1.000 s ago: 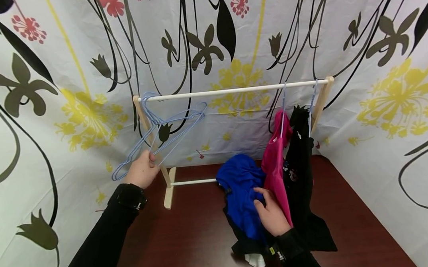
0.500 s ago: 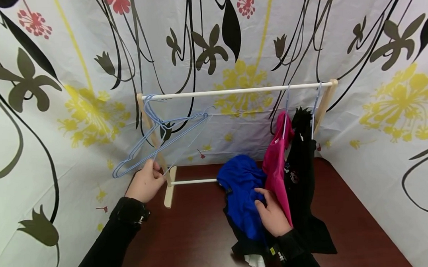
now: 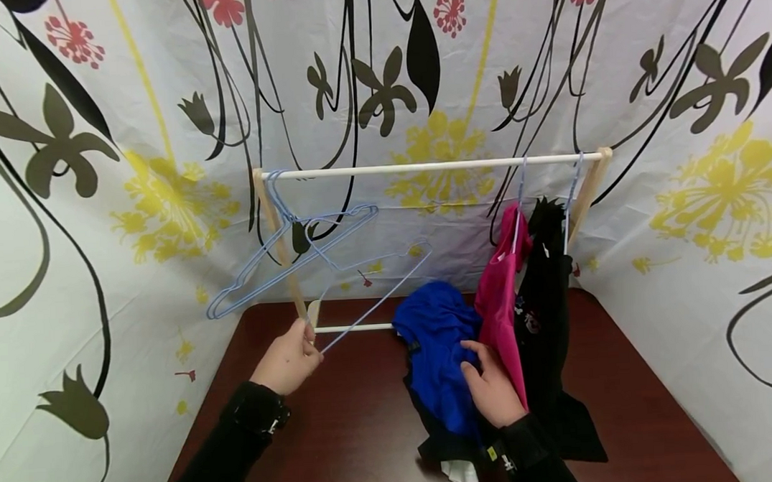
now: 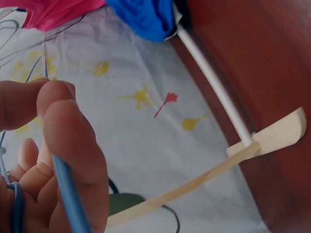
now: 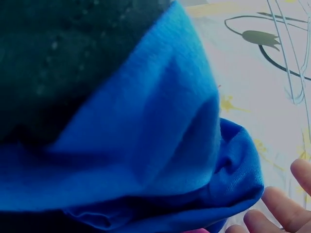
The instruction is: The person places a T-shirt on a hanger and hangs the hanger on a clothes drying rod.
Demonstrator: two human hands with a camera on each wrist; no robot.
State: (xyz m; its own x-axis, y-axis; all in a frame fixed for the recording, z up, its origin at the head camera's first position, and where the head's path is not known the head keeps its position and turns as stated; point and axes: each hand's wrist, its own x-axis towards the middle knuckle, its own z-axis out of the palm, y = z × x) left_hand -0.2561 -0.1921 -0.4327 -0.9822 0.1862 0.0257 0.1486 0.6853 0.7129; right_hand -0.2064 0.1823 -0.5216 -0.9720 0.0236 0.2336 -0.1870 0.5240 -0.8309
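While more hangers (image 3: 277, 264) are dangling from the rack (image 3: 421, 167) at far left, the left hand (image 3: 289, 362) is pinching one blue hanger (image 3: 378, 292) clear of the rail — over the table (image 3: 362, 429). Further right, the right hand (image 3: 492, 392) is lying with loose fingers on the blue shirt (image 3: 439, 354), beside hanging pink (image 3: 500, 301) and black (image 3: 544, 306) garments.

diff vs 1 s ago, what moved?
The left hand dropped down and toward the table, drawing one blue wire hanger off the bunch of hangers on the rail; it now hangs free of the rail, pinched at its lower corner. Unchanged: the grip on that hanger, the right hand on the blue shirt, and the pink top and black garment on the rail.
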